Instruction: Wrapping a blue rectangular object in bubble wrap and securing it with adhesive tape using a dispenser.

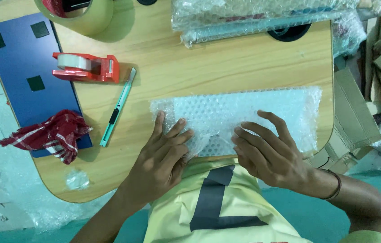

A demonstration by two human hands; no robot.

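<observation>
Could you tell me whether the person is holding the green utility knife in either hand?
No, the knife lies alone on the table, while the left hand and right hand press the bubble wrap.

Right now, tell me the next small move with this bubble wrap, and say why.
Probably reach the left hand for the red tape dispenser while the right hand presses the flap down. Both hands lie flat on the bubble wrap bundle, pinching a loose fold at its near edge, and no tape shows on it.

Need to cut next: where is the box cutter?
The teal box cutter lies left of the bubble wrap, just below the red tape dispenser.
</observation>
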